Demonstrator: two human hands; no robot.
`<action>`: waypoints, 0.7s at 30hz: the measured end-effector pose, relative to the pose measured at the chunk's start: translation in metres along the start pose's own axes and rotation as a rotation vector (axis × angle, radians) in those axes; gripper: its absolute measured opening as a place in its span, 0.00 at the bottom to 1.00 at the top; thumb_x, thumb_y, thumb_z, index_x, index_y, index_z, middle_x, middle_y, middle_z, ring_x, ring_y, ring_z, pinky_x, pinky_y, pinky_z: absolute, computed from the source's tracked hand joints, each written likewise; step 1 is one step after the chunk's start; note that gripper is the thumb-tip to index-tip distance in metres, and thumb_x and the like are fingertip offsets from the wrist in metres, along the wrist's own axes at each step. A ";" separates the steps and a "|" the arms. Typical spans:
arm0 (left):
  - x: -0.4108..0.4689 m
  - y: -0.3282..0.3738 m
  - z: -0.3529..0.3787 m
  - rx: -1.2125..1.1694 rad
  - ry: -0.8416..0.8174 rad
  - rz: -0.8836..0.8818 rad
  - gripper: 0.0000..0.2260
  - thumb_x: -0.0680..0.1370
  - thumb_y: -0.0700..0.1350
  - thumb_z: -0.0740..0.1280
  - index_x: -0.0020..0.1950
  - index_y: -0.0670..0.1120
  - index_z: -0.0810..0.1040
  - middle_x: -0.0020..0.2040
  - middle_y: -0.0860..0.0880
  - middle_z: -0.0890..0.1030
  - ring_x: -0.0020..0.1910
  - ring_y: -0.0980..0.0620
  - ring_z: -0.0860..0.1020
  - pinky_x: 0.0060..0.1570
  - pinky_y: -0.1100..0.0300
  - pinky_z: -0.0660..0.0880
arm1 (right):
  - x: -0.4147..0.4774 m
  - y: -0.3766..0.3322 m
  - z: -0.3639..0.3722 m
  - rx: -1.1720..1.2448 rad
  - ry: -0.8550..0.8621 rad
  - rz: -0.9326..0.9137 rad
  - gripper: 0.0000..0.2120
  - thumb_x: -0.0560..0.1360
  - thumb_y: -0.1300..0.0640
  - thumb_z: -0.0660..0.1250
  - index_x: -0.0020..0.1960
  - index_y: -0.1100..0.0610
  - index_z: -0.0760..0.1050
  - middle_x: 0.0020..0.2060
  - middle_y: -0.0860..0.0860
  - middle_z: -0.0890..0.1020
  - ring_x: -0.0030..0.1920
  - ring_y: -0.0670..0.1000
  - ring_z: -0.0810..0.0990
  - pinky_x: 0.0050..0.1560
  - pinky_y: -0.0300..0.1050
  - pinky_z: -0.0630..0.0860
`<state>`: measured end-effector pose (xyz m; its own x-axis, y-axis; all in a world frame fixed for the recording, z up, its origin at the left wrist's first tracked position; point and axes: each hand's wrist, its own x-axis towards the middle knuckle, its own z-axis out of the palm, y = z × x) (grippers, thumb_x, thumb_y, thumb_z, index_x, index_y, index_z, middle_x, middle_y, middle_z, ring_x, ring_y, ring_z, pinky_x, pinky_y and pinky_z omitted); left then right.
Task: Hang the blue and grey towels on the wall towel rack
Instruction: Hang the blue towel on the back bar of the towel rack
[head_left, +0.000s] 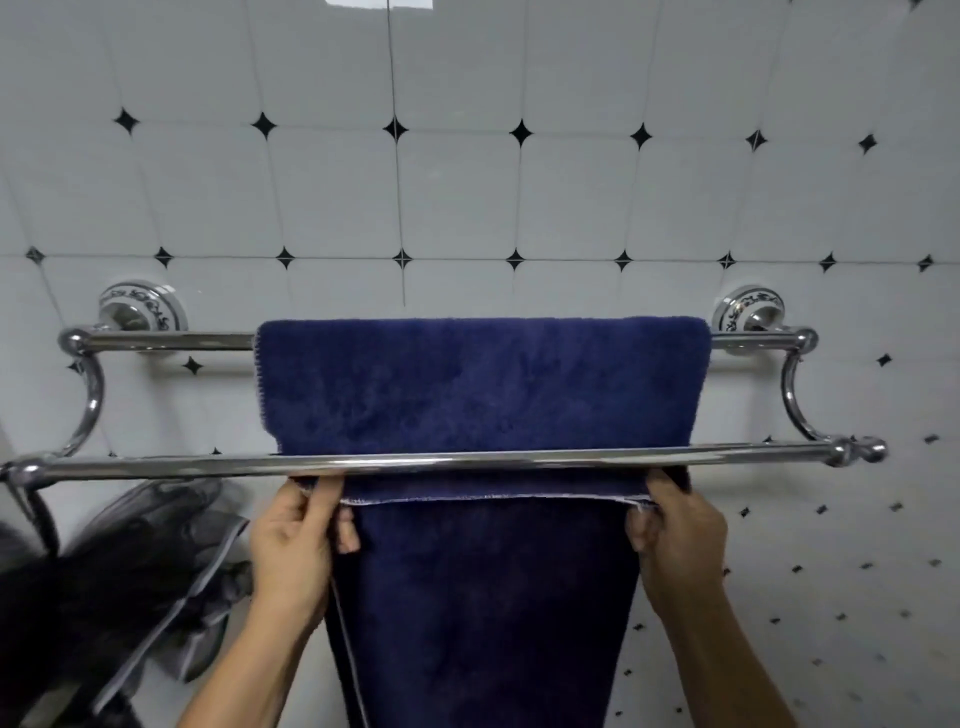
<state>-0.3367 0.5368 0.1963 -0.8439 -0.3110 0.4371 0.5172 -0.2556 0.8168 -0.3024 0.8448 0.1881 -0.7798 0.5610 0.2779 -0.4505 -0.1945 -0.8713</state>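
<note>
- The left hand (296, 545) pinched the left corner of the blue towel's (483, 384) pale-stitched hem, thumb on top and fingers curled beneath.
- The right hand (680, 540) gripped the right corner of the same hem, fingers curled round the cloth.
- Between the two forearms a longer layer of the blue towel hung down out of view.
- The grey towel (156, 561) lay bunched at the near left, below the left end of the near bar (208, 464). It was blurred, and what carried it could not be made out.
- The near bar, chrome, ran across just above both hands, and the hem sat just under it.
- Beyond it, the blue towel was draped over the far bar (171, 340), right of centre, and fell behind the near bar.
- Two patterned round mounts (140, 306) fixed the rack to the white tiled wall (457, 197), which had small black diamonds.
</note>
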 end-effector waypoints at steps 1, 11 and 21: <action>-0.007 -0.002 -0.005 0.018 -0.017 -0.027 0.12 0.75 0.47 0.66 0.36 0.43 0.69 0.22 0.52 0.73 0.19 0.57 0.69 0.22 0.66 0.67 | -0.005 0.006 -0.009 -0.047 -0.003 0.019 0.20 0.72 0.55 0.67 0.21 0.54 0.73 0.18 0.52 0.71 0.19 0.49 0.67 0.21 0.39 0.66; -0.081 -0.053 -0.054 0.231 -0.023 -0.293 0.16 0.78 0.46 0.68 0.33 0.41 0.71 0.23 0.45 0.74 0.22 0.52 0.72 0.24 0.65 0.71 | -0.060 0.074 -0.085 -0.347 -0.093 0.217 0.25 0.77 0.49 0.65 0.23 0.55 0.72 0.22 0.55 0.73 0.23 0.52 0.70 0.27 0.46 0.69; -0.142 -0.102 -0.103 0.288 -0.046 -0.641 0.13 0.78 0.42 0.69 0.37 0.37 0.72 0.27 0.39 0.77 0.23 0.47 0.75 0.26 0.58 0.73 | -0.126 0.120 -0.131 -0.380 0.042 0.522 0.23 0.77 0.55 0.68 0.31 0.71 0.74 0.22 0.61 0.72 0.21 0.52 0.70 0.29 0.45 0.69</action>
<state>-0.2549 0.5130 0.0123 -0.9783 -0.1394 -0.1530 -0.1366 -0.1205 0.9833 -0.2016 0.8559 -0.0045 -0.8333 0.5025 -0.2306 0.1749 -0.1560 -0.9721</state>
